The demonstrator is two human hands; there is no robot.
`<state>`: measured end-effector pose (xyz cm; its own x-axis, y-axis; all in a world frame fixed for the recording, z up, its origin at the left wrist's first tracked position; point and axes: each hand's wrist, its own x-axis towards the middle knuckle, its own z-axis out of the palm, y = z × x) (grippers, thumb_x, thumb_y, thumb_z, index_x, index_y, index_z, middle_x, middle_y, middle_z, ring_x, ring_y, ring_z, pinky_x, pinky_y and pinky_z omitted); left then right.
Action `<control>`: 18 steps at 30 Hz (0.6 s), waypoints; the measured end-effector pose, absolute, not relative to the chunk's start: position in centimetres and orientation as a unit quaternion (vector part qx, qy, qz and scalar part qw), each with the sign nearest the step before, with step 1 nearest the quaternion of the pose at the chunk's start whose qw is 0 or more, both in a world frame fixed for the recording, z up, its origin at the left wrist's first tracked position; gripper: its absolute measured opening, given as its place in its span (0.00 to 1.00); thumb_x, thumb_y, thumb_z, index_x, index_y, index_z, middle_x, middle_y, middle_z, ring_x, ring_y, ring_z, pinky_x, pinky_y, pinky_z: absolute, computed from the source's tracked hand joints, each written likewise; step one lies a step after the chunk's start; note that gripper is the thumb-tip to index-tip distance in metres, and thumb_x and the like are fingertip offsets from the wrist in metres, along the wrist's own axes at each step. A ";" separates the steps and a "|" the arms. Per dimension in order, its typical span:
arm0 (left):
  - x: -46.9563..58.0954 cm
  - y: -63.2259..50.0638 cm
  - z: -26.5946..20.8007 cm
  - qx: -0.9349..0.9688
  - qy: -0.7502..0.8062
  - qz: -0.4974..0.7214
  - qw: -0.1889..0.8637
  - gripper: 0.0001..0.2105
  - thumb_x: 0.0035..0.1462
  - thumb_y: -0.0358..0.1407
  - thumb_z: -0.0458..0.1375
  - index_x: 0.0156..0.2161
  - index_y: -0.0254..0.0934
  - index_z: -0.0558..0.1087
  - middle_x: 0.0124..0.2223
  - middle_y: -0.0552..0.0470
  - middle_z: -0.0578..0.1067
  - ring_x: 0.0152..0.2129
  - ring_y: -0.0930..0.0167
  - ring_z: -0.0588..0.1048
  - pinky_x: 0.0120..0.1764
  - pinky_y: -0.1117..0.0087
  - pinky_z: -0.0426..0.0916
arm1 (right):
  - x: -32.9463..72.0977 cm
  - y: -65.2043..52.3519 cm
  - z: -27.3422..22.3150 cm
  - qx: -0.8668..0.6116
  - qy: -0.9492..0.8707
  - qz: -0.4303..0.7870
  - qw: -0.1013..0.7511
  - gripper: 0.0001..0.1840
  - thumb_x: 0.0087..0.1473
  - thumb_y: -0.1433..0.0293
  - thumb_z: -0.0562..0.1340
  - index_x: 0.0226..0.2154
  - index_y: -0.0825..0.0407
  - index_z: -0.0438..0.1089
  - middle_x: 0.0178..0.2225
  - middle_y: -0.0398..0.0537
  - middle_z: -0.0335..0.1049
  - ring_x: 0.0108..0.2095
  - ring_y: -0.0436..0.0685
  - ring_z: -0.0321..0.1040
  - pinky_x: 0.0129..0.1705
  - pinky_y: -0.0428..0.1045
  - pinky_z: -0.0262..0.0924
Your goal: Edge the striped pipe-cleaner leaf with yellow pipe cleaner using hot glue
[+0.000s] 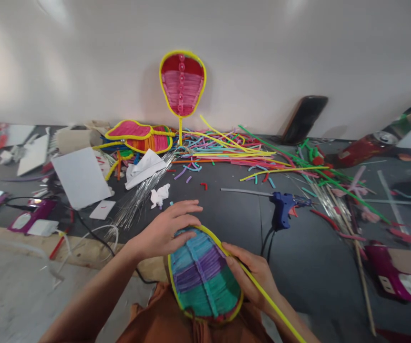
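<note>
Low in front of me is a rounded, petal-shaped piece [201, 274] wrapped in blue, purple and green pipe cleaners, with a light blue strip down its middle. My left hand [171, 226] holds it by the upper left edge, thumb over its face and fingers stretched beyond the rim. On the right, my right hand [251, 271] pinches a yellow pipe cleaner [268, 300] against the piece's edge. This yellow strand follows the top right rim, and its loose end trails down to the lower right. Yellow edging also shows along the left side and bottom.
A pink petal piece [182, 83] stands upright by the wall, beside finished-looking yellow-edged pieces [148, 136]. Loose pipe cleaners [227, 150] lie behind a blue glue gun [284, 209]. A phone [305, 119], drink can [366, 147], paper [80, 176] and wires [137, 195] are around.
</note>
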<state>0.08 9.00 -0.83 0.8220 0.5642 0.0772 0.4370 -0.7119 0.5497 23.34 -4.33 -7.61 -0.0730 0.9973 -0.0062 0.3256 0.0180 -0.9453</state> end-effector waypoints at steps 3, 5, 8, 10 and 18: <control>-0.1 9.1 -1.0 0.915 0.275 0.142 0.259 0.10 0.61 0.33 0.54 0.47 0.36 0.72 0.56 0.41 0.71 0.59 0.61 0.62 0.58 0.56 0.62 | 23.4 -4.4 -7.7 -0.559 -0.594 0.429 0.388 0.16 0.60 0.65 0.58 0.49 0.49 0.73 0.45 0.49 0.77 0.44 0.58 0.75 0.48 0.51 0.70; -0.3 9.2 -1.1 0.917 0.265 0.164 0.249 0.10 0.61 0.32 0.55 0.47 0.36 0.71 0.55 0.41 0.72 0.59 0.61 0.63 0.57 0.55 0.63 | 23.4 -4.4 -7.8 -0.562 -0.594 0.429 0.384 0.16 0.60 0.65 0.58 0.49 0.49 0.73 0.46 0.49 0.77 0.45 0.58 0.75 0.48 0.52 0.70; -0.7 9.3 -1.1 0.911 0.261 0.212 0.239 0.10 0.61 0.28 0.53 0.46 0.36 0.71 0.52 0.42 0.73 0.58 0.62 0.64 0.57 0.57 0.64 | 23.4 -4.5 -8.1 -0.562 -0.594 0.434 0.379 0.16 0.61 0.65 0.57 0.50 0.48 0.72 0.46 0.49 0.76 0.45 0.58 0.75 0.49 0.51 0.69; -1.1 9.4 -0.9 0.897 0.276 0.253 0.236 0.11 0.61 0.25 0.51 0.46 0.35 0.71 0.51 0.42 0.74 0.57 0.63 0.66 0.56 0.58 0.65 | 23.5 -4.5 -8.2 -0.558 -0.596 0.437 0.377 0.17 0.61 0.65 0.57 0.51 0.47 0.72 0.47 0.48 0.76 0.46 0.57 0.74 0.50 0.51 0.68; -3.2 9.9 0.1 0.823 0.387 0.364 0.202 0.11 0.59 0.25 0.54 0.46 0.36 0.71 0.47 0.46 0.75 0.50 0.65 0.72 0.53 0.61 0.66 | 23.5 -4.2 -7.6 -0.555 -0.597 0.432 0.387 0.16 0.60 0.65 0.58 0.49 0.48 0.73 0.45 0.48 0.77 0.44 0.58 0.75 0.48 0.51 0.70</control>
<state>-3.23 9.93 0.10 0.4351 0.7840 0.4427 0.4894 -0.6186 0.6146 23.51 -4.21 -7.58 -0.0853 0.9962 -0.0175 0.3285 0.0115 -0.9444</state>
